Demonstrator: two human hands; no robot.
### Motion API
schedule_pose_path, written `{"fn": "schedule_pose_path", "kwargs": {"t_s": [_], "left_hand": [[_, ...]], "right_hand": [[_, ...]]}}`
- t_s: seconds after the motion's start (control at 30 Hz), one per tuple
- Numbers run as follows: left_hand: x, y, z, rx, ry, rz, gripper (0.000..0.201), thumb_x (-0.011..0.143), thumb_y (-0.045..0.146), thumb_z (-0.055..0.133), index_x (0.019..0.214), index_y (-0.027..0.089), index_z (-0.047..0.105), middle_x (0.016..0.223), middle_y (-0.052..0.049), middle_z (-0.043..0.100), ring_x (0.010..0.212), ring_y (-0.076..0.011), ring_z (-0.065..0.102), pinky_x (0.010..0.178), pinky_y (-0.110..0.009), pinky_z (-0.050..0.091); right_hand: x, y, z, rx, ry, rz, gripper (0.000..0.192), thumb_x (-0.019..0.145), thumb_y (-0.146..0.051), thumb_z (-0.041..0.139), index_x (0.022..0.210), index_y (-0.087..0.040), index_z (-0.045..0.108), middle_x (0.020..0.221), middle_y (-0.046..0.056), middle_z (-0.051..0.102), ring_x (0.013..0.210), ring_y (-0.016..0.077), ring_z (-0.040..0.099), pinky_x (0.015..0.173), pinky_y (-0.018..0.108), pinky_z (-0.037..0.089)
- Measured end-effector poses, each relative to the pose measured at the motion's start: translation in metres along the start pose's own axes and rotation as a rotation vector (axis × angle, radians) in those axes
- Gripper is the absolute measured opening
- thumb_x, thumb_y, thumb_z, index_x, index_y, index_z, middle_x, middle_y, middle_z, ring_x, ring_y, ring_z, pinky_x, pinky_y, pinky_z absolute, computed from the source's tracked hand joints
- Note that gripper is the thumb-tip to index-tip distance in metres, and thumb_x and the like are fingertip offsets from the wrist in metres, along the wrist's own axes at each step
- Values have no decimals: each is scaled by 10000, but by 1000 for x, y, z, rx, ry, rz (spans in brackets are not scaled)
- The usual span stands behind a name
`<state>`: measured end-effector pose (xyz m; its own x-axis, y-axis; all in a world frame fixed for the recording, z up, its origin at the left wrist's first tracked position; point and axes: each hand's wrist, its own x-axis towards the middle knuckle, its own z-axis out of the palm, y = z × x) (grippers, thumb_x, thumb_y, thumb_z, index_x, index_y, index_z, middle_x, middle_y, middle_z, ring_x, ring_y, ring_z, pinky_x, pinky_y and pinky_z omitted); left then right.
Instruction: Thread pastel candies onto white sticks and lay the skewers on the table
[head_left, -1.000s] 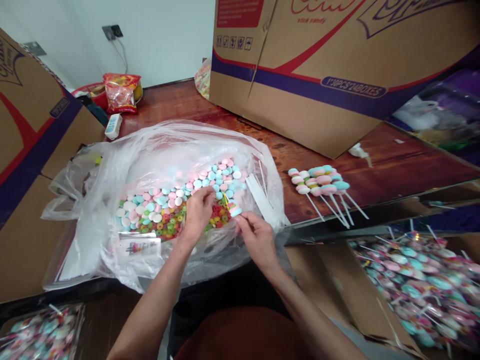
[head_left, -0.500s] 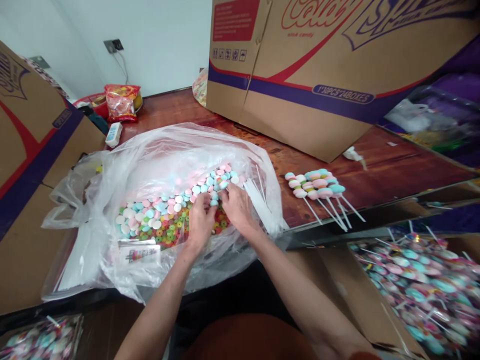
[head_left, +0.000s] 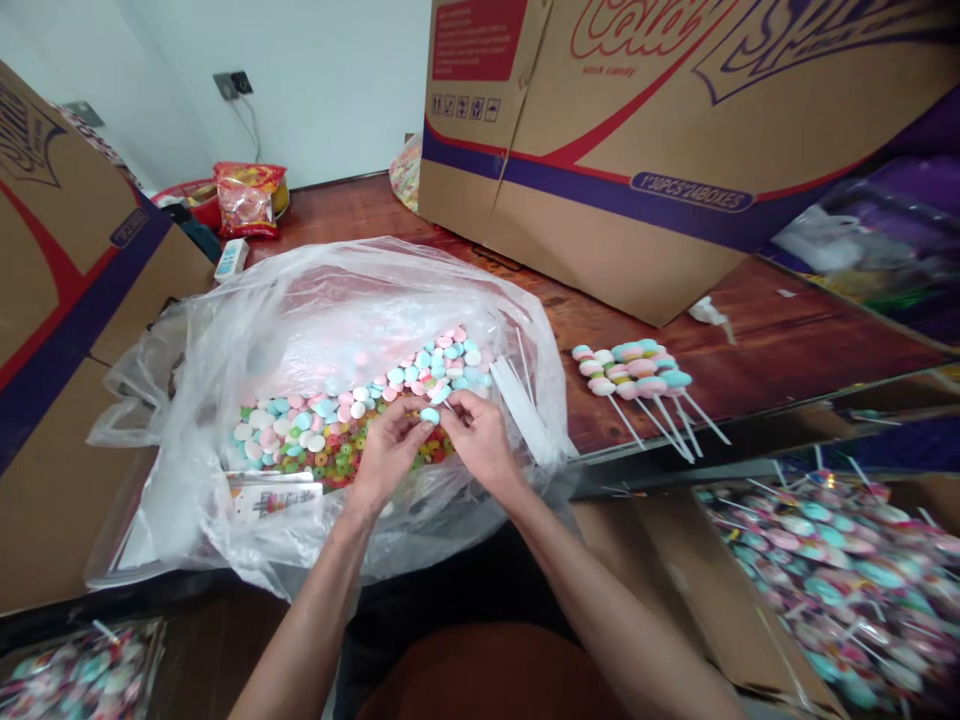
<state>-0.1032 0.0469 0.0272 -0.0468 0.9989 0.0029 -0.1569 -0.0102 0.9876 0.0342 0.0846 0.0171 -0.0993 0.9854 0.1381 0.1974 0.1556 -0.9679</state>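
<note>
Blue candy disc [head_left: 430, 414] is sitting pinched between both hands above the open plastic bag [head_left: 225, 330], at six o'clock of the loose candies [head_left: 360, 400]. The left hand [head_left: 386, 452] is steadying it; the right hand [head_left: 480, 440] is gripping it alongside a white stick [head_left: 448, 396], seemingly for threading. Half a second ago both hands were digging lower among the candies. Finished skewers [head_left: 637, 370] are lying at three o'clock.
</note>
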Motion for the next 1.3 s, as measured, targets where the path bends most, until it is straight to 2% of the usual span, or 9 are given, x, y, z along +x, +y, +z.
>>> {"fn": "schedule_pose_path", "kwargs": {"t_s": [0.1, 0.17, 0.33, 0.47, 0.63, 0.77, 0.93, 1.13, 1.3], "left_hand": [[-3, 0, -1, -14, -25, -4, 251, 745, 288, 791, 932, 175, 667, 927, -33, 701, 889, -155, 650, 860, -280, 506], [-6, -1, -1, -20, -17, -30, 243, 735, 282, 792, 910, 176, 659, 913, -29, 692, 872, -151, 645, 847, -278, 506], [-10, -1, -2, -66, 151, -43, 272, 709, 241, 779, 918, 196, 610, 923, -12, 662, 869, -145, 631, 827, -276, 511], [-10, 1, -8, -90, 218, -55, 354, 693, 211, 758, 1029, 200, 649, 1029, -30, 675, 941, -154, 631, 851, -268, 500], [-9, 0, -15, -103, 254, -16, 265, 702, 249, 761, 936, 187, 653, 889, -14, 689, 831, -141, 644, 792, -259, 505], [-9, -6, -16, 10, 312, 44, 309, 698, 244, 762, 981, 179, 656, 929, -29, 706, 836, -147, 660, 786, -263, 521], [-13, -11, -18, 162, 268, 9, 358, 746, 251, 719, 1093, 167, 689, 1050, -74, 729, 935, -186, 684, 869, -308, 536], [-16, -5, -24, 94, 200, -1, 362, 784, 355, 744, 1094, 173, 708, 1112, -88, 736, 1032, -211, 674, 928, -326, 523], [-16, -10, -23, 87, 247, 22, 376, 763, 386, 770, 1070, 174, 719, 1089, -90, 748, 1019, -227, 689, 938, -353, 529]], "right_hand": [[-5, -4, -1, 136, -58, 78, 232, 794, -388, 598, 680, -193, 548, 616, -40, 481, 566, 118, 442, 528, 232, 360], [-8, -7, -4, 160, -97, 81, 255, 810, -401, 600, 678, -194, 530, 624, -45, 454, 568, 110, 423, 523, 226, 347], [-21, -17, -13, 4, -97, -13, 294, 913, -378, 503, 673, -210, 474, 616, -39, 425, 589, 119, 422, 541, 227, 350], [-39, -26, -24, -148, -143, -136, 287, 966, -303, 421, 726, -201, 542, 642, -16, 521, 589, 129, 481, 607, 245, 395], [-57, -27, -32, -185, -219, -171, 252, 969, -263, 443, 865, -185, 659, 707, 9, 637, 596, 136, 549, 608, 239, 419], [-59, -21, -28, -247, -225, -190, 261, 969, -250, 447, 848, -184, 669, 718, 20, 667, 609, 143, 570, 619, 240, 425], [-58, -18, -24, -319, -215, -207, 288, 975, -248, 420, 813, -188, 651, 741, 36, 686, 619, 149, 577, 627, 246, 423], [-59, -15, -24, -371, -219, -193, 300, 983, -260, 417, 794, -192, 641, 718, 35, 677, 602, 152, 567, 615, 252, 405], [-60, -13, -23, -386, -236, -181, 283, 971, -240, 420, 799, -197, 641, 742, 43, 693, 640, 164, 602, 633, 254, 411]]}}
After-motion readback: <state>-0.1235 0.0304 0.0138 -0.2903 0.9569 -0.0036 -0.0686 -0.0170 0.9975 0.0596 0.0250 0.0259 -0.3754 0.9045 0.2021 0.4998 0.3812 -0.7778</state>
